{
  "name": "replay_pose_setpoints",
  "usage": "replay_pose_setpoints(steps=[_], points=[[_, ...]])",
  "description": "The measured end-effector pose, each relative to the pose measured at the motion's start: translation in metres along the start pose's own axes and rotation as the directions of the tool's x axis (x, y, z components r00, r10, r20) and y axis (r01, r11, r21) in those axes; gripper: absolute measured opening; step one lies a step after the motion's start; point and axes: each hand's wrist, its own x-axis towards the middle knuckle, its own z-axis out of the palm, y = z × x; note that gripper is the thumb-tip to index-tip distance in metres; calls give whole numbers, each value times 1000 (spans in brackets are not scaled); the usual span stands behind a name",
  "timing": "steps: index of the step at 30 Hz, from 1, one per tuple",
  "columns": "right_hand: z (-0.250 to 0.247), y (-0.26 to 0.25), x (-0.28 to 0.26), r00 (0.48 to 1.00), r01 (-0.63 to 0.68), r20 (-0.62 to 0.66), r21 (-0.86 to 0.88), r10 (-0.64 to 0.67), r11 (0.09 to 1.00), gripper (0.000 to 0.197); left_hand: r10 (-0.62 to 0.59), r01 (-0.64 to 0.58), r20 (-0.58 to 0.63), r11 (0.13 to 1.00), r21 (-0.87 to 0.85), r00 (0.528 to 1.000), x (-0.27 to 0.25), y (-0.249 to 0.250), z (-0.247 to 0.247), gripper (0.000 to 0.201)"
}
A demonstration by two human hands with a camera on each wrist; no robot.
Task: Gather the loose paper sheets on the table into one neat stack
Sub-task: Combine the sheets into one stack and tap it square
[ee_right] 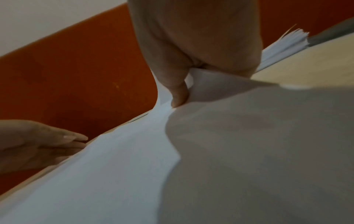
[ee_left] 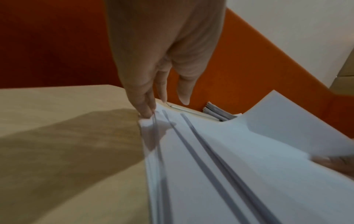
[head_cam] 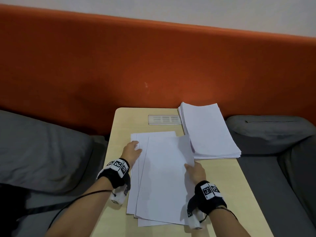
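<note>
Sheets lie fanned in the middle of the table, several white pages overlapping with their left edges stepped and their near corners splayed toward the table's front edge. I see the top sheet lifted along its right side, curling up off the others. Just beyond and to the right sits the stack, a thick pile angled slightly, its far end overhanging the table's back edge and its near left corner just beside the curled page. Bare tabletop shows to the left of the fan, a wider strip to the right below the stack, and a band at the back around a flat white panel set near the far edge.

My left hand lies with fingers straight and close together, their tips on the far left corner of the lowest page. My right hand pinches the right edge of the top sheet, thumb on top; in the right wrist view the fingers under the paper are hidden, so I cannot say how many are under it.

The table is pale wood with rounded corners. Grey cushions flank it on both sides, an orange panel rises behind, and a pale wall above that.
</note>
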Motion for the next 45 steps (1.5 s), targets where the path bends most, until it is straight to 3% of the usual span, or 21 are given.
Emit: replay_pose_setpoints(steps=[3,10,15,19,23,27,29,32,34,37,41,45], points=[[-2,-3,4,1000,-25,19,-7,25,1000,31,19,-20,9,978,208,1000,10,-3,8,52],[-1,-1,5,999,-13,36,-25,14,1000,22,-38,78,-121,933,350,992,24,2,12,57],[-1,0,5,999,-9,38,-28,10,1000,27,-43,56,-60,969,242,997,32,-7,11,55],[0,2,7,999,5,35,-17,-5,1000,6,-41,55,-85,982,178,996,27,-7,15,55],[1,5,9,999,13,30,-3,-13,1000,6,-32,35,-28,991,126,999,25,-12,18,19],[0,6,8,999,25,38,11,-25,1000,8,-42,41,11,997,71,999,23,-14,19,7],[0,7,7,999,24,36,28,-25,999,8,-41,40,24,998,37,999,31,-25,17,22],[-1,6,6,999,12,39,57,-14,998,9,-77,77,37,997,11,996,30,-30,14,17],[-2,8,7,999,5,46,88,-9,996,11,-134,134,25,990,-41,991,23,-22,12,30],[-2,9,8,999,-12,48,145,5,989,13,-183,187,77,981,-50,980,9,-10,9,31],[5,-1,5,997,-36,71,254,19,967,11,-119,162,293,979,-126,949,-18,-4,18,34],[13,-9,1,999,1,31,312,-11,950,23,-53,120,340,976,-180,939,-39,3,15,43]])
